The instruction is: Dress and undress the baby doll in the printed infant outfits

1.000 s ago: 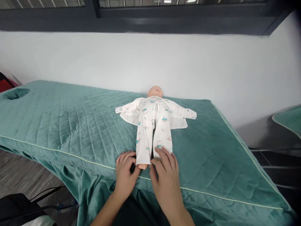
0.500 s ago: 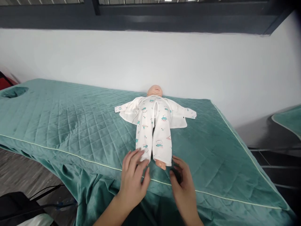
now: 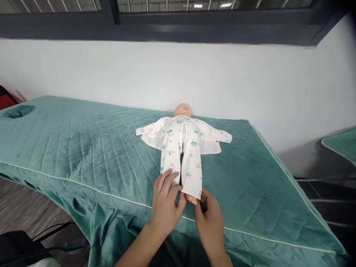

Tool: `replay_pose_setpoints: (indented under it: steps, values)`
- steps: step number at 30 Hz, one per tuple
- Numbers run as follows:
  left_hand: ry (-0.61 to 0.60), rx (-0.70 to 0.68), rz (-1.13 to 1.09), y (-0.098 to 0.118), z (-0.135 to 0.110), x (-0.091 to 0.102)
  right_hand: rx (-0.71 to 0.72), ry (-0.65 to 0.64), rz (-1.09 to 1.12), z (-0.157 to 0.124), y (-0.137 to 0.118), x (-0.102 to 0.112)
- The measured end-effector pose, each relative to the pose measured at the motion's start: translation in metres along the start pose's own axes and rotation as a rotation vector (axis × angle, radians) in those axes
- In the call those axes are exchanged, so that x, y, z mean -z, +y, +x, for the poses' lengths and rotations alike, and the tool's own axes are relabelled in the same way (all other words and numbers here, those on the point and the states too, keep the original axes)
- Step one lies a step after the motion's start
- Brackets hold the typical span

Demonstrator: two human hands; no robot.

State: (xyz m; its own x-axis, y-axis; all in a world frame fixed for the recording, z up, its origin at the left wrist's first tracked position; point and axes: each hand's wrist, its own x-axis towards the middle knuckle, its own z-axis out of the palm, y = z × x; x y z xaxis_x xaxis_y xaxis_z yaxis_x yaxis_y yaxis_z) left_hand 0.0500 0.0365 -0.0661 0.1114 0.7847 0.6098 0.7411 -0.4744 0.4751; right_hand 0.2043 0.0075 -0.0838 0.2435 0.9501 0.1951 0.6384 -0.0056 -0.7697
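A baby doll (image 3: pixel 183 110) lies on its back, head towards the wall, in a white printed jacket (image 3: pixel 210 144) spread open at the sides. White printed trousers (image 3: pixel 191 159) cover its legs. My left hand (image 3: pixel 167 204) rests over the left trouser leg's lower end, its thumb and forefinger closed at the inner cuff corner of the right leg. At the outer side of that same cuff, my right hand (image 3: pixel 210 220) pinches the edge between thumb and fingers. One doll foot (image 3: pixel 191 199) shows below the cuff; the other is hidden by my left hand.
The doll lies on a green quilted massage bed (image 3: pixel 97 148) with a face hole (image 3: pixel 20 111) at the far left. A white wall (image 3: pixel 139 74) stands behind it. Dark bags or straps (image 3: pixel 19 244) lie at the lower left.
Both hands have closed in on the right trouser leg's cuff: the left moved rightward, the right moved leftward. The cuff now sits between them. The camera view tilted slightly upward.
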Motion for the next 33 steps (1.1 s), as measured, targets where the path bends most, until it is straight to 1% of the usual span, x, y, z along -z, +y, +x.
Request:
replay_pose_setpoints:
  steps: [4, 8, 13, 16, 18, 22, 26, 28, 30, 32, 33]
  values:
    - [0.014, -0.024, -0.026, -0.001, -0.006, 0.005, 0.044, -0.004, -0.002, -0.003, 0.006, -0.001]
    - [-0.037, -0.032, -0.012, -0.003, -0.011, 0.008, 0.065, -0.016, -0.007, -0.006, 0.014, -0.001]
    - [-0.001, 0.039, -0.001, -0.012, -0.024, 0.016, 0.029, -0.026, 0.057, -0.007, 0.017, -0.001]
    - [-0.03, 0.084, 0.006, -0.02, -0.033, 0.021, -0.016, -0.034, 0.088, -0.008, 0.014, 0.001]
    - [-0.05, 0.1, -0.006, -0.023, -0.037, 0.022, -0.014, -0.036, 0.096, -0.008, 0.011, 0.004]
    - [-0.034, 0.116, -0.098, -0.024, -0.034, 0.02, 0.022, -0.07, 0.147, -0.007, 0.007, 0.008]
    - [0.006, 0.106, -0.197, -0.019, -0.023, 0.02, -0.04, -0.066, 0.267, -0.005, 0.005, 0.012]
    - [0.008, 0.087, -0.212, -0.018, -0.018, 0.023, -0.099, -0.072, 0.334, 0.0, 0.009, 0.016]
    - [-0.007, 0.06, -0.248, -0.022, -0.015, 0.028, -0.141, -0.044, 0.381, 0.011, 0.017, 0.019]
    - [-0.012, 0.037, -0.301, -0.033, -0.009, 0.034, -0.101, 0.019, 0.35, 0.032, 0.025, 0.022]
    - [-0.007, 0.037, -0.319, -0.042, -0.004, 0.035, -0.036, 0.049, 0.291, 0.046, 0.029, 0.022]
